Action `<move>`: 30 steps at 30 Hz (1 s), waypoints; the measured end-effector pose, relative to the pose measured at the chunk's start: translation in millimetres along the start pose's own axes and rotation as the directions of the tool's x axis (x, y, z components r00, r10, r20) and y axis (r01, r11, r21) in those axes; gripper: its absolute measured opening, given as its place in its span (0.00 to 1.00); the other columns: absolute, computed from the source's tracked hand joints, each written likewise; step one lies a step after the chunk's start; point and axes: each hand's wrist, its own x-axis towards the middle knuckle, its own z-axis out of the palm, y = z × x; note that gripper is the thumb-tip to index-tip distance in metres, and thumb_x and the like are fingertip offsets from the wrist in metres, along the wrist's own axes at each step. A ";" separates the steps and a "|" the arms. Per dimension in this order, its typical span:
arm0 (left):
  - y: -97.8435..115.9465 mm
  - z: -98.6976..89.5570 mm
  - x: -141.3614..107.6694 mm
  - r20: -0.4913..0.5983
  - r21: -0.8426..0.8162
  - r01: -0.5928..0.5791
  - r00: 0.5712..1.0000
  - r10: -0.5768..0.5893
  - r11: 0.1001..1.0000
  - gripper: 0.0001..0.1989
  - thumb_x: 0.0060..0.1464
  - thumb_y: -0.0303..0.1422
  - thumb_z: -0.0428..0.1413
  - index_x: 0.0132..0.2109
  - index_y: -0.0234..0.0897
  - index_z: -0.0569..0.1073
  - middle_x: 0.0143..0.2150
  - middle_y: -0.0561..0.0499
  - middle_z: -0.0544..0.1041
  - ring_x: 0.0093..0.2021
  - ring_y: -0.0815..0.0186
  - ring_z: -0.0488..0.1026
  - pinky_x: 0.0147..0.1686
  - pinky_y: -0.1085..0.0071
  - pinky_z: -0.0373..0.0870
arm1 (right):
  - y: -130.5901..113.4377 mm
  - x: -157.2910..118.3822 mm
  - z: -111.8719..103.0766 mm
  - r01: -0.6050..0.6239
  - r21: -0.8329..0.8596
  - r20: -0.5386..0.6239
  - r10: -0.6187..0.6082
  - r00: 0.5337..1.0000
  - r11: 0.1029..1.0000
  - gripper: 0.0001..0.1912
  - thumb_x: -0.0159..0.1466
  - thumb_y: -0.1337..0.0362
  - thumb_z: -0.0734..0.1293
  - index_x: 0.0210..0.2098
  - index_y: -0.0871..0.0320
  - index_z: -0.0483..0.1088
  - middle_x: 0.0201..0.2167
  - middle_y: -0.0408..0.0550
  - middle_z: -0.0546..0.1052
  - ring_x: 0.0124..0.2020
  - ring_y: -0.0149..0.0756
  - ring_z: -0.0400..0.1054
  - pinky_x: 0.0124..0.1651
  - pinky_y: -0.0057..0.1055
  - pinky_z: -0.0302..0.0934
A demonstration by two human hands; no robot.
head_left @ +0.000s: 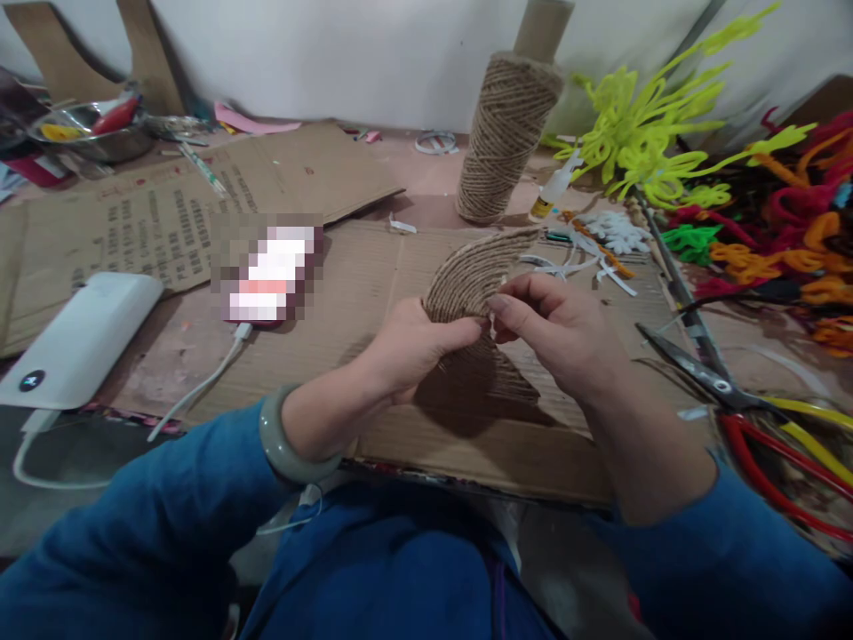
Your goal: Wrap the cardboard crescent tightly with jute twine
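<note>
A curved piece covered in rows of jute twine [459, 271] is held up above the cardboard mat. My left hand [417, 351] grips it at its lower left, thumb across the front. At its inner edge, my right hand [553, 324] is closed in a pinch. A small pale bit shows under the right fingertips, too small to name. Part of the twine piece is hidden behind the fingers, and its lower part lies in shadow. Beyond it stands a tall spool of jute twine [503, 133], with a small glue bottle [553, 191] beside it.
Red-handled scissors [723, 387] lie open at the right. Yellow pipe-cleaner flowers [640, 142] and colourful bundles fill the back right. White strips [579, 267] lie near my right hand. At left are a phone [273, 271] on a cable, a power bank [86, 338] and a metal bowl [126, 142].
</note>
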 end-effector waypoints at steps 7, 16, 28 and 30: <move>-1.3 1.6 -1.3 0.017 0.040 -0.004 1.000 0.003 0.999 0.06 0.42 0.26 0.63 0.31 0.33 0.75 0.28 0.54 0.76 0.31 0.68 0.73 0.38 0.68 0.70 | 0.2 -1.9 3.5 0.053 -0.151 -0.050 -0.061 0.997 0.987 0.10 0.59 0.62 0.65 0.22 0.56 0.65 0.18 0.42 0.70 0.23 0.32 0.64 0.28 0.31 0.58; -1.8 1.9 -1.5 0.011 0.027 0.040 0.999 -0.041 0.999 0.10 0.40 0.27 0.66 0.33 0.33 0.76 0.30 0.52 0.77 0.33 0.65 0.74 0.40 0.67 0.71 | 3.7 1.9 2.1 -0.029 -0.060 -0.024 0.028 0.999 0.998 0.15 0.58 0.52 0.68 0.23 0.56 0.68 0.18 0.44 0.72 0.21 0.33 0.66 0.26 0.31 0.59; -3.6 0.0 -1.0 0.014 0.058 0.037 0.999 -0.038 0.998 0.09 0.41 0.30 0.65 0.33 0.34 0.77 0.31 0.51 0.78 0.34 0.65 0.74 0.40 0.65 0.71 | 1.4 2.5 2.0 -0.035 0.045 0.037 0.033 0.999 0.998 0.13 0.59 0.57 0.67 0.22 0.56 0.67 0.17 0.42 0.70 0.20 0.30 0.64 0.25 0.29 0.62; -3.7 -0.1 -1.0 0.021 0.061 0.032 0.999 -0.033 0.998 0.10 0.40 0.29 0.66 0.33 0.34 0.77 0.31 0.51 0.78 0.34 0.65 0.75 0.40 0.66 0.71 | 1.3 2.5 2.7 -0.053 0.074 0.038 0.050 0.998 0.996 0.11 0.58 0.57 0.68 0.24 0.55 0.67 0.18 0.42 0.71 0.20 0.31 0.65 0.25 0.30 0.63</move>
